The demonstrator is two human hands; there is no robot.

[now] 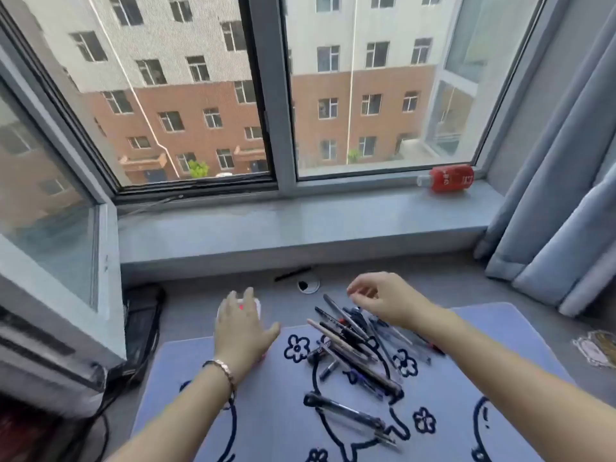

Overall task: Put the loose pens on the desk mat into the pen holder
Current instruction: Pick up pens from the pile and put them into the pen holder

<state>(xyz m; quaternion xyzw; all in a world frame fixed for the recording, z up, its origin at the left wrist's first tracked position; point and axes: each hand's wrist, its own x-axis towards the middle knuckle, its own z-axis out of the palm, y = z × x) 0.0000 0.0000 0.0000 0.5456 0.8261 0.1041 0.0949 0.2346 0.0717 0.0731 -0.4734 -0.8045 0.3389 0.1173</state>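
A heap of several loose pens (350, 341), mostly dark, lies on the far middle of the pale blue desk mat (266, 411) with navy doodles. One black pen (346, 411) lies apart, nearer to me. My right hand (380, 301) hovers over the far end of the heap, fingers loosely curled, with nothing in them. My left hand (241, 328) is spread, palm down, over a white pen holder (257, 306) at the mat's far left edge. Most of the holder is hidden, and I cannot tell whether the hand touches it.
A grey window sill (300, 225) runs behind the desk, with a red bottle (450, 178) lying on it. Blue curtains (566, 195) hang at the right. A cable hole (308, 285) and a dark stick (293, 273) sit behind the mat. Black gear with cables (143, 325) stands at the left.
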